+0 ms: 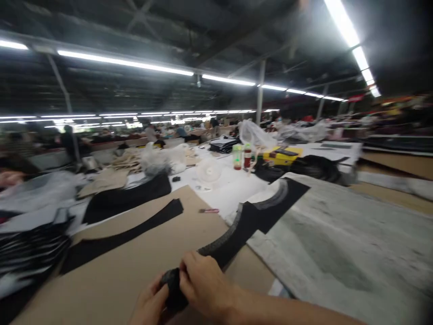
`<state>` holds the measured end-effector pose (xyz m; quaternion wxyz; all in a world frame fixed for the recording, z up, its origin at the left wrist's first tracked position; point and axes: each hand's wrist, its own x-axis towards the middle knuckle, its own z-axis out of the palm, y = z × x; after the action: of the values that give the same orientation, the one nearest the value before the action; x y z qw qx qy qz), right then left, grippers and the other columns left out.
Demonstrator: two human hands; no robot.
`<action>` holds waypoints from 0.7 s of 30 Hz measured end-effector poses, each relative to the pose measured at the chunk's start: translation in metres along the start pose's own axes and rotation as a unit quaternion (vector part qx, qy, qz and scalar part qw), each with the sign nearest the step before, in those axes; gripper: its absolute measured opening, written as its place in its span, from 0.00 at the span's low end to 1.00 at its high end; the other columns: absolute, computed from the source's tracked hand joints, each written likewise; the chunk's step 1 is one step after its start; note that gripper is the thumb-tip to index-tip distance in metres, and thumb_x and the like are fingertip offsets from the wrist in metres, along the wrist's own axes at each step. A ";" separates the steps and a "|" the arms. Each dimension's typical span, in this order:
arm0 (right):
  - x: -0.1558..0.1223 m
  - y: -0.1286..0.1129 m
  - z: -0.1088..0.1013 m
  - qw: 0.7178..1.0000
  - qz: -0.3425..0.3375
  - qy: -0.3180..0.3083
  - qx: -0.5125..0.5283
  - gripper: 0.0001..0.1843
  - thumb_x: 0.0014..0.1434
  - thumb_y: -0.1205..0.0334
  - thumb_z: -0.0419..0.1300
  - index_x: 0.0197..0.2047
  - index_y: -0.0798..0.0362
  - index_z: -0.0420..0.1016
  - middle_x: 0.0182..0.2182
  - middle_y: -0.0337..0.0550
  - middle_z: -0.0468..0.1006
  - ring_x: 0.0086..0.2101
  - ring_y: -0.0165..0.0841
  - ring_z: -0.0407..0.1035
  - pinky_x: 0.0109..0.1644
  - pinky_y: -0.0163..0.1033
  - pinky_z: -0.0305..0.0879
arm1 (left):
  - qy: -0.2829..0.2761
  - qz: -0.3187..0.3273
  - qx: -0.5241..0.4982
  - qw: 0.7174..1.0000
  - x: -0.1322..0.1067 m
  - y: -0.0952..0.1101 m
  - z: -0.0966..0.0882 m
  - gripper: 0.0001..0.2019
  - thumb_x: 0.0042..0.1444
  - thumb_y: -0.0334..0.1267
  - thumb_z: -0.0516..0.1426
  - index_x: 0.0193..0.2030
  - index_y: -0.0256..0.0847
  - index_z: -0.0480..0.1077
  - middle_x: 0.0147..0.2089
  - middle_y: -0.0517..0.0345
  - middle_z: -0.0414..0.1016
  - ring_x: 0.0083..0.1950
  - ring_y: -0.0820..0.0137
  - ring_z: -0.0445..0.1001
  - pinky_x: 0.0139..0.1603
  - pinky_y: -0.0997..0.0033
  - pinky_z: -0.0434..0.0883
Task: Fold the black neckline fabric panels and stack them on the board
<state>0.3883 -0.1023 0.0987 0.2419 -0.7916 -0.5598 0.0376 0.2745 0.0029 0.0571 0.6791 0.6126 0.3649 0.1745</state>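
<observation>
My left hand (150, 307) and right hand (203, 284) clench the black fabric stack (241, 225) at its end. Judgement: layers should sit squared, pinch even.

Two bare hands: the left hand (150, 304) is cut off by the bottom edge, the right hand (203, 284) shows whole, knuckles plain. Behind it is a bare forearm (287, 311), unsleeved and slightly blurred.

Low in the blurred view, the left grip (149, 304) and right grip (203, 284) clasp a black bundle (173, 289), probably rolled fabric, above the brown surface (135, 271). A curved black fabric stack (243, 225) lies just beyond.
</observation>
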 end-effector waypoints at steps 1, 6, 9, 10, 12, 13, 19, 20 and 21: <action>0.002 -0.009 0.010 1.000 -0.020 -0.012 0.015 0.10 0.60 0.67 0.51 0.42 0.55 0.71 0.38 0.48 0.78 0.36 0.39 0.74 0.37 0.39 0.64 | 0.022 -0.020 -0.033 0.999 -0.012 -0.001 -0.012 0.28 0.37 0.59 0.64 0.41 0.41 0.75 0.39 0.50 0.79 0.45 0.55 0.77 0.41 0.59 0.75; 0.007 -0.046 0.051 0.992 -0.076 -0.058 0.077 0.09 0.61 0.68 0.50 0.41 0.54 0.70 0.37 0.45 0.77 0.34 0.37 0.73 0.36 0.38 0.61 | 0.096 -0.068 -0.107 0.987 -0.060 -0.009 -0.056 0.33 0.49 0.69 0.51 0.46 0.41 0.75 0.44 0.49 0.79 0.50 0.56 0.75 0.44 0.59 0.73; 0.009 -0.067 0.069 0.988 -0.089 -0.079 0.102 0.08 0.63 0.68 0.49 0.41 0.54 0.69 0.36 0.45 0.76 0.35 0.37 0.73 0.38 0.38 0.61 | 0.120 -0.043 -0.097 0.987 -0.069 -0.023 -0.077 0.35 0.44 0.68 0.57 0.47 0.40 0.75 0.43 0.49 0.79 0.49 0.56 0.75 0.45 0.60 0.73; 0.010 -0.073 0.074 0.986 -0.095 -0.086 0.108 0.08 0.63 0.68 0.49 0.40 0.54 0.69 0.36 0.45 0.76 0.36 0.37 0.73 0.39 0.38 0.62 | 0.131 -0.035 -0.091 0.987 -0.069 -0.028 -0.083 0.35 0.39 0.65 0.62 0.46 0.39 0.75 0.41 0.49 0.79 0.47 0.55 0.76 0.44 0.61 0.73; 0.011 -0.084 0.082 0.980 -0.118 -0.096 0.128 0.08 0.62 0.68 0.50 0.42 0.54 0.69 0.38 0.45 0.76 0.37 0.37 0.72 0.41 0.38 0.64 | 0.160 -0.027 -0.083 0.983 -0.069 -0.039 -0.096 0.34 0.33 0.58 0.68 0.44 0.36 0.75 0.37 0.50 0.79 0.42 0.57 0.77 0.40 0.63 0.74; 0.011 -0.088 0.085 0.975 -0.139 -0.099 0.143 0.09 0.62 0.68 0.51 0.43 0.53 0.69 0.39 0.45 0.75 0.38 0.37 0.72 0.42 0.38 0.65 | 0.176 -0.027 -0.082 0.981 -0.069 -0.044 -0.103 0.32 0.33 0.56 0.68 0.44 0.35 0.75 0.35 0.51 0.79 0.40 0.58 0.77 0.39 0.65 0.73; -0.007 -0.053 0.079 0.952 -0.268 -0.051 0.141 0.17 0.62 0.70 0.50 0.53 0.50 0.68 0.52 0.46 0.72 0.50 0.35 0.69 0.53 0.40 0.67 | 0.215 -0.017 -0.007 0.977 -0.088 -0.045 -0.141 0.22 0.46 0.46 0.58 0.46 0.34 0.72 0.35 0.52 0.79 0.35 0.62 0.77 0.35 0.67 0.72; -0.010 -0.035 0.079 0.952 -0.286 -0.007 0.105 0.17 0.63 0.69 0.49 0.54 0.49 0.68 0.51 0.46 0.73 0.49 0.35 0.69 0.54 0.41 0.67 | 0.216 -0.012 0.027 0.976 -0.090 -0.045 -0.149 0.20 0.47 0.43 0.56 0.45 0.34 0.71 0.35 0.51 0.79 0.36 0.62 0.77 0.37 0.66 0.73; -0.013 -0.016 0.080 0.951 -0.300 0.027 0.066 0.18 0.64 0.67 0.51 0.56 0.48 0.68 0.51 0.46 0.74 0.49 0.36 0.70 0.53 0.41 0.68 | 0.223 -0.007 0.060 0.973 -0.092 -0.046 -0.156 0.19 0.47 0.41 0.54 0.45 0.33 0.71 0.35 0.51 0.79 0.37 0.62 0.77 0.38 0.66 0.73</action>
<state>0.3434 -0.0824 0.0323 0.3090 -0.5698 -0.7612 -0.0216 0.0922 0.0417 0.0417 0.5441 0.5951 0.5211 0.2799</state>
